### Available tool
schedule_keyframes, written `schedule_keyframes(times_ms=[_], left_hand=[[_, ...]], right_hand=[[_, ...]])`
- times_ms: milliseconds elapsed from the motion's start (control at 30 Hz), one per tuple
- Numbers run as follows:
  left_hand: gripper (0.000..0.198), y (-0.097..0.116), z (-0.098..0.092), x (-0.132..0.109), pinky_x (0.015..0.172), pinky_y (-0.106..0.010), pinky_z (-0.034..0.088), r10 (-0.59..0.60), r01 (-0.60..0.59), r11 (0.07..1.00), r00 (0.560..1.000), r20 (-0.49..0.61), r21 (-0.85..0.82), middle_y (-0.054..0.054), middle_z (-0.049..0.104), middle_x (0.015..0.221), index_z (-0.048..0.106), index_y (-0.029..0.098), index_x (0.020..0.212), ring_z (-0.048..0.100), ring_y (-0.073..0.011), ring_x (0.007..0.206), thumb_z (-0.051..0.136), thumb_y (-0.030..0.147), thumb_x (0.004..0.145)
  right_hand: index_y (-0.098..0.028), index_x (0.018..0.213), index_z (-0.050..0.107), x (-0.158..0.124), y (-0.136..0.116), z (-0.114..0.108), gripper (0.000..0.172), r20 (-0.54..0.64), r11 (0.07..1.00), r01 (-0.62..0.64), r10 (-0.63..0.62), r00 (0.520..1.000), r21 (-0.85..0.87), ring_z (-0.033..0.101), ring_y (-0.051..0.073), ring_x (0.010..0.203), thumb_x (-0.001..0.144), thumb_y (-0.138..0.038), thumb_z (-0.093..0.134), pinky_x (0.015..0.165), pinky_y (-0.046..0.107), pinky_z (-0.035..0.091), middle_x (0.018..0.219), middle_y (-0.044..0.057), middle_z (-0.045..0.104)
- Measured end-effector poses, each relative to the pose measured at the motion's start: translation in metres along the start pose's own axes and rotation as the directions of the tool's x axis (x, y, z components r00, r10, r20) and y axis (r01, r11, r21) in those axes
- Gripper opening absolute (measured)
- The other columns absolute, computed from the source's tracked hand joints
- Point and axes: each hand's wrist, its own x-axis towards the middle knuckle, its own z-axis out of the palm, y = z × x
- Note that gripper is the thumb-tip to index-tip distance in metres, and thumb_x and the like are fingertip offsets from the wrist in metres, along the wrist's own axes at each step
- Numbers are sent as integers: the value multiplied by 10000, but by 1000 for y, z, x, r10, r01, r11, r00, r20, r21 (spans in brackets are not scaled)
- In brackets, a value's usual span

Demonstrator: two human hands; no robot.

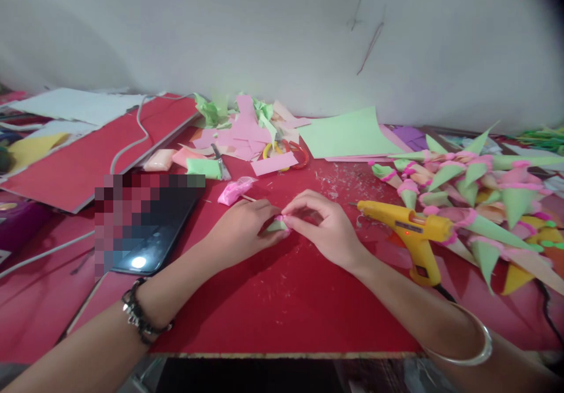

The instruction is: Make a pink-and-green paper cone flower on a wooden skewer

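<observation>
While holding a small green piece [277, 225] over the middle of the bench [273, 316], well back from its front edge, closes the left hand [242, 231] round it with thumb and fingers. Sets the right hand [330, 231] at its pink end, thumb and fingertips almost together; cannot tell whether pinching or only touching. Has the glue gun [408, 231] lying right of the right hand, beside cones [520, 202] heaped toward the bench's right edge; a pink packet [235, 191] just beyond the left hand; scraps [247, 128] near the back edge.
</observation>
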Motion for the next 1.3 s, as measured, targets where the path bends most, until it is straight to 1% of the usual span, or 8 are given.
schedule_keyframes(times_ms=[133,333,567,700,833,1033,1200,1300], left_hand=[[234,1,3,0,660,-287,411,-7,7,1000,1000,16,-25,-48,588,777,551,145,840,550,-167,716,457,359,831],[214,-1,3,-1,623,-272,404,-7,8,999,1000,13,-40,-42,572,774,537,153,834,530,-157,690,457,352,831],[214,0,2,0,623,-263,397,-13,14,999,1000,29,-40,-38,561,785,522,152,826,525,-153,694,469,359,824],[211,1,2,0,613,-261,390,-15,16,999,999,29,-29,-36,560,786,521,152,828,523,-153,695,471,357,824],[213,1,2,-1,618,-262,393,-14,14,1000,1000,25,-20,-36,564,792,523,153,840,527,-155,703,470,359,824],[213,0,3,0,624,-263,400,-11,11,999,1000,18,-37,-38,577,815,530,155,879,537,-159,717,483,353,816],[218,0,4,0,599,-257,392,-9,9,1000,1000,-9,-1,-38,580,797,539,156,861,535,-152,689,473,360,818],[260,2,1,-2,595,-262,400,-11,11,999,1000,-13,32,-48,582,824,543,156,890,544,-159,694,452,390,823]], right_hand=[[-206,749,624,0,3,0,36,68,992,33,-25,997,-120,533,124,725,742,-192,593,653,262,434,780,10,525],[-207,774,626,1,7,0,67,86,978,70,-54,995,-197,542,138,759,761,-177,568,686,282,433,806,22,526],[-194,779,604,2,8,0,49,71,981,34,-21,997,-191,538,124,716,766,-202,558,631,255,429,789,16,534],[-182,771,600,3,7,1,53,76,977,18,-2,997,-211,540,119,732,774,-188,548,646,245,427,789,14,537],[-184,760,577,2,7,2,30,80,983,12,3,997,-182,536,112,718,768,-171,551,639,235,433,777,8,532],[-188,777,543,0,9,7,55,17,987,-44,47,999,-153,530,108,696,744,-148,562,618,227,445,765,1,523],[-181,785,544,-1,7,7,47,17,988,-18,21,1000,-153,534,104,717,751,-148,538,629,218,444,784,4,518],[-182,808,548,-2,4,4,59,-18,987,9,-12,1000,-162,544,109,756,766,-153,517,642,216,440,811,9,539]])
